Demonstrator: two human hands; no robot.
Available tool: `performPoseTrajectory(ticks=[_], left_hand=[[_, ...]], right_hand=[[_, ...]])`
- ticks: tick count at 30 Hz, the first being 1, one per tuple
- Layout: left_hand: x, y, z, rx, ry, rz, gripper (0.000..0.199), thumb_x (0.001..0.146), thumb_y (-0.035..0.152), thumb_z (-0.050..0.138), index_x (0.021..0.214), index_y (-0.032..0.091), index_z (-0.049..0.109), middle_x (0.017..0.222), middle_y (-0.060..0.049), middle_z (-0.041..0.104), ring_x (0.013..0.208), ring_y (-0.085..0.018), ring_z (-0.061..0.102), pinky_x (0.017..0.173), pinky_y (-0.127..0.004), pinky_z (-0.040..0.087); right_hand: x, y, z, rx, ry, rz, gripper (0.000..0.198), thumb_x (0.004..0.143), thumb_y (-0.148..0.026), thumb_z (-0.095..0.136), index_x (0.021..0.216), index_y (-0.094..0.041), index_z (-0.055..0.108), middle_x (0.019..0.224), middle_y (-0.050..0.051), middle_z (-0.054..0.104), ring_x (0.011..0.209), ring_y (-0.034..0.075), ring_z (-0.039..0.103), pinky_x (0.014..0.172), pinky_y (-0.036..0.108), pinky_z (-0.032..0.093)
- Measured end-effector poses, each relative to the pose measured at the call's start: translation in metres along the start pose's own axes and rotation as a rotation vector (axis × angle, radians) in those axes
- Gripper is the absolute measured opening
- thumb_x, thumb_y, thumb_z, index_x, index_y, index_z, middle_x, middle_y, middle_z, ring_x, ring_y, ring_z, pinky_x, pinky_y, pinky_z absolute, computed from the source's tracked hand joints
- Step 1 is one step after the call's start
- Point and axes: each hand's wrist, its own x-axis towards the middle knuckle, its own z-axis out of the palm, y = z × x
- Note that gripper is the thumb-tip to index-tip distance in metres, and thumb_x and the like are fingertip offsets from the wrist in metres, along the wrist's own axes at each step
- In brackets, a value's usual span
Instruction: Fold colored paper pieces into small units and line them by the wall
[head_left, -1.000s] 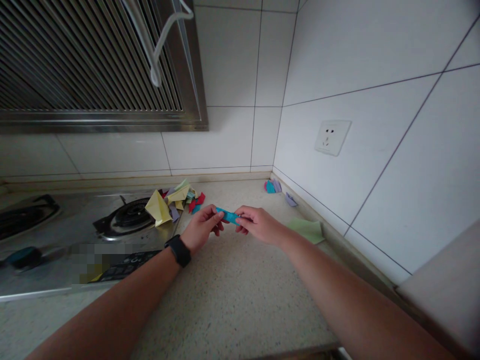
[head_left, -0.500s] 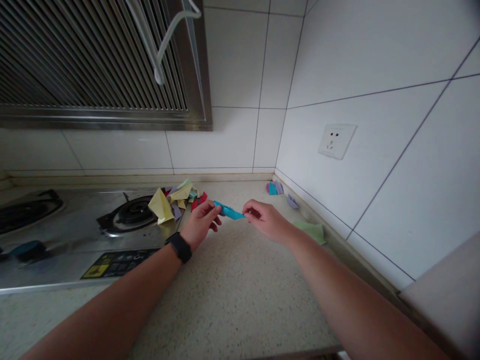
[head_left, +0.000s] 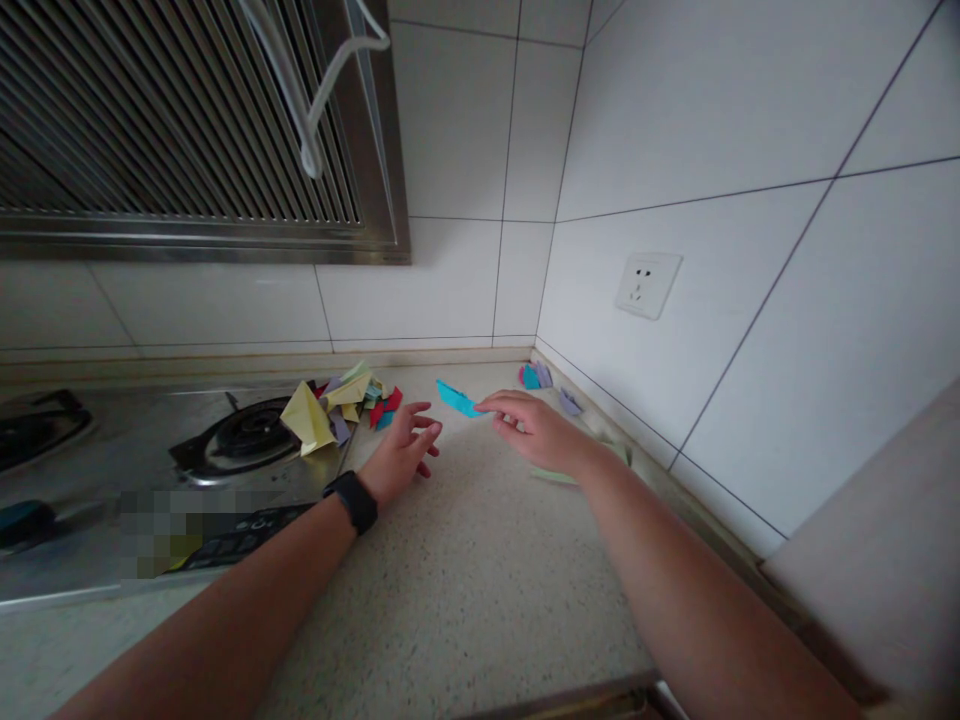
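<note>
A bright blue folded paper boat (head_left: pixel 456 399) is above the counter, its right end pinched between the thumb and fingers of my right hand (head_left: pixel 529 428). My left hand (head_left: pixel 405 450), with a black watch on the wrist, is just left of the boat and apart from it, fingers spread and holding nothing. Beneath my right hand and forearm a light green paper (head_left: pixel 555 476) lies on the counter, partly hidden. Near the back corner sit small folded papers in pink, blue and purple (head_left: pixel 532 376), with another purple folded boat (head_left: pixel 570 402) beside them.
A pile of yellow, red, purple and green folded papers (head_left: pixel 309 418) lies at the hob's right edge. The gas hob (head_left: pixel 150 430) stands at the left under a range hood (head_left: pixel 187 240). Tiled walls meet behind the speckled counter (head_left: pixel 450 600); a socket (head_left: pixel 649 285) is on the right wall.
My left hand has let go of the blue paper boat and its fingers have spread. The boat stays in my right hand. The view has shifted slightly to the right.
</note>
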Motion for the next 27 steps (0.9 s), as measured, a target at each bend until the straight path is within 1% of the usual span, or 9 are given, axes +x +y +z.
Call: performPoseTrajectory(ticks=[3, 5, 7, 9, 11, 13, 16, 20, 27], left_hand=[[-0.006, 0.000, 0.003, 0.080, -0.116, -0.023, 0.052, 0.086, 0.049, 0.052, 0.128, 0.022, 0.036, 0.112, -0.011, 0.050, 0.079, -0.016, 0.058, 0.044, -0.020, 0.047], [-0.010, 0.002, 0.003, 0.122, -0.194, -0.021, 0.047, 0.087, 0.048, 0.051, 0.125, 0.022, 0.042, 0.110, -0.010, 0.051, 0.080, -0.016, 0.057, 0.048, -0.020, 0.047], [-0.012, 0.003, 0.002, 0.177, -0.254, -0.019, 0.042, 0.088, 0.048, 0.050, 0.121, 0.022, 0.047, 0.103, -0.008, 0.054, 0.077, -0.015, 0.056, 0.051, -0.021, 0.045], [-0.012, 0.004, 0.001, 0.259, -0.293, -0.005, 0.039, 0.088, 0.047, 0.049, 0.117, 0.021, 0.052, 0.095, -0.005, 0.057, 0.072, -0.014, 0.055, 0.055, -0.023, 0.045], [-0.012, 0.005, 0.001, 0.349, -0.324, 0.038, 0.035, 0.088, 0.045, 0.049, 0.111, 0.020, 0.058, 0.089, -0.004, 0.060, 0.073, -0.015, 0.054, 0.062, -0.025, 0.045], [-0.011, 0.007, 0.001, 0.413, -0.348, 0.091, 0.031, 0.088, 0.043, 0.050, 0.104, 0.019, 0.063, 0.089, -0.005, 0.063, 0.077, -0.016, 0.055, 0.067, -0.026, 0.044], [-0.011, 0.009, 0.002, 0.464, -0.377, 0.137, 0.029, 0.089, 0.041, 0.049, 0.098, 0.020, 0.067, 0.090, -0.005, 0.065, 0.079, -0.018, 0.057, 0.068, -0.027, 0.043], [-0.013, 0.010, 0.002, 0.496, -0.419, 0.146, 0.029, 0.089, 0.041, 0.048, 0.097, 0.021, 0.068, 0.088, -0.005, 0.067, 0.079, -0.018, 0.058, 0.067, -0.027, 0.043], [-0.014, 0.011, 0.002, 0.524, -0.455, 0.177, 0.029, 0.089, 0.041, 0.048, 0.094, 0.021, 0.070, 0.089, -0.006, 0.068, 0.082, -0.019, 0.060, 0.072, -0.028, 0.044]], right_hand=[[-0.005, 0.018, -0.019, -0.164, -0.001, 0.023, 0.040, 0.088, -0.017, 0.050, 0.127, -0.026, 0.057, 0.124, 0.006, 0.060, 0.114, 0.019, 0.053, 0.099, 0.038, 0.042], [-0.012, 0.035, -0.033, -0.294, -0.018, 0.092, 0.042, 0.088, -0.024, 0.051, 0.130, -0.025, 0.055, 0.131, 0.007, 0.057, 0.121, 0.022, 0.049, 0.105, 0.041, 0.036], [-0.021, 0.051, -0.047, -0.405, -0.048, 0.215, 0.045, 0.089, -0.030, 0.050, 0.133, -0.022, 0.053, 0.136, 0.007, 0.054, 0.126, 0.024, 0.046, 0.108, 0.040, 0.033], [-0.030, 0.066, -0.058, -0.481, -0.107, 0.370, 0.050, 0.088, -0.037, 0.051, 0.134, -0.019, 0.052, 0.138, 0.009, 0.052, 0.126, 0.025, 0.047, 0.107, 0.037, 0.033], [-0.038, 0.078, -0.065, -0.523, -0.211, 0.546, 0.057, 0.086, -0.046, 0.051, 0.136, -0.020, 0.050, 0.137, 0.009, 0.053, 0.123, 0.027, 0.050, 0.105, 0.037, 0.035], [-0.042, 0.085, -0.068, -0.535, -0.314, 0.652, 0.063, 0.085, -0.053, 0.050, 0.138, -0.021, 0.048, 0.140, 0.008, 0.050, 0.124, 0.028, 0.049, 0.104, 0.036, 0.035], [-0.043, 0.091, -0.068, -0.555, -0.397, 0.677, 0.064, 0.086, -0.057, 0.046, 0.138, -0.020, 0.049, 0.142, 0.008, 0.048, 0.125, 0.028, 0.048, 0.104, 0.036, 0.035], [-0.039, 0.093, -0.065, -0.577, -0.479, 0.706, 0.062, 0.086, -0.061, 0.041, 0.132, -0.020, 0.055, 0.137, 0.011, 0.053, 0.123, 0.030, 0.051, 0.100, 0.037, 0.039], [-0.036, 0.098, -0.060, -0.635, -0.543, 0.748, 0.061, 0.086, -0.059, 0.041, 0.126, -0.017, 0.060, 0.132, 0.015, 0.056, 0.120, 0.032, 0.053, 0.097, 0.040, 0.041]])
